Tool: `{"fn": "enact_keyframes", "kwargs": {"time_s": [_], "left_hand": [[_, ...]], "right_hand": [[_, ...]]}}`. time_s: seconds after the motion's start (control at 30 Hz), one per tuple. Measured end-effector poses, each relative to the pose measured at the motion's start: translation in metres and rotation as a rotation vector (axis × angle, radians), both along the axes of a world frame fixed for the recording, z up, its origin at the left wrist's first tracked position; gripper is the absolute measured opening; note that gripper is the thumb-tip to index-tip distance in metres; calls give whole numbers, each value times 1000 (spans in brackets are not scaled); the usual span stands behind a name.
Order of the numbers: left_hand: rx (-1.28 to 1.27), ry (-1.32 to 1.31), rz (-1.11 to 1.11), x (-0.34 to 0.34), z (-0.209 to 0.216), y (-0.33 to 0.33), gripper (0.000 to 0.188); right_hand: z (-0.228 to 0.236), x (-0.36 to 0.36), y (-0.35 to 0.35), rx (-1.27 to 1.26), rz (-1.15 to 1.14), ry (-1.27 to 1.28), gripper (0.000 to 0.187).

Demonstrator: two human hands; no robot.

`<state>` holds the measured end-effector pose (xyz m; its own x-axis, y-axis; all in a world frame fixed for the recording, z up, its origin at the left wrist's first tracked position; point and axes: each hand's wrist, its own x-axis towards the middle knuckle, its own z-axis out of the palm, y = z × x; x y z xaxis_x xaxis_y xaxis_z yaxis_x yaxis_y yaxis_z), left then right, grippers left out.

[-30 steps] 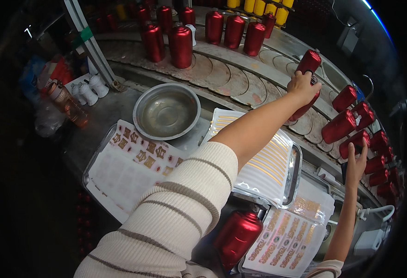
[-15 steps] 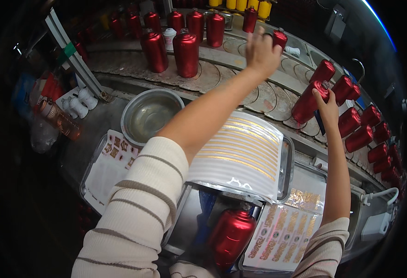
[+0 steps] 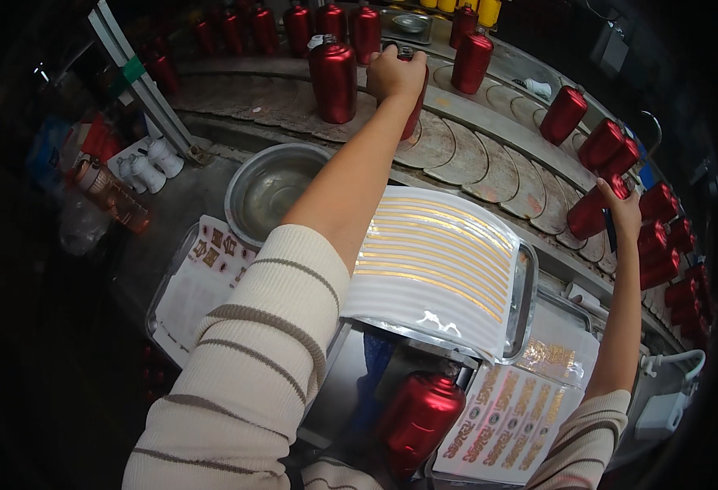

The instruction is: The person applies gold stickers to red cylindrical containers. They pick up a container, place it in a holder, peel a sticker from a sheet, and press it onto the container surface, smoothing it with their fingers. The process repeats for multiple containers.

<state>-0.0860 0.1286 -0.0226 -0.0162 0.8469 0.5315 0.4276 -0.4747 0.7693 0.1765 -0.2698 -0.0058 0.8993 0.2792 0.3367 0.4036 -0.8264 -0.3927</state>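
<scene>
Glossy red, round-shouldered bottles (image 3: 588, 216), right of the round metal basin (image 3: 265, 192), fill both hands: the left hand (image 3: 393, 77) clasps the nearer, largely hiding it; the right hand (image 3: 625, 210) clasps the farther, partly covering its shoulder.

From my end I see the left hand (image 3: 396, 76) gripping one bottle (image 3: 415, 108), the right hand (image 3: 624, 212) another bottle (image 3: 585, 216), and a sheet (image 3: 437, 255) lying between the arms (image 3: 344, 189).
</scene>
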Motion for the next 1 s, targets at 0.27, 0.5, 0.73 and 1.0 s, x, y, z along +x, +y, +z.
{"fn": "enact_keyframes", "kwargs": {"time_s": [0.27,0.5,0.73,1.0], "left_hand": [[-27,-19,-99,28,3,-48,47],[264,-126,-286,15,5,-86,62],[339,11,-989,-54,45,-204,105],[445,-102,-963,-185,59,-246,117]], "right_hand": [[-6,30,-36,-78,-76,19,98],[-5,49,-74,27,36,33,90],[48,-89,-36,494,596,239,73],[126,-328,25,539,1084,435,85]]}}
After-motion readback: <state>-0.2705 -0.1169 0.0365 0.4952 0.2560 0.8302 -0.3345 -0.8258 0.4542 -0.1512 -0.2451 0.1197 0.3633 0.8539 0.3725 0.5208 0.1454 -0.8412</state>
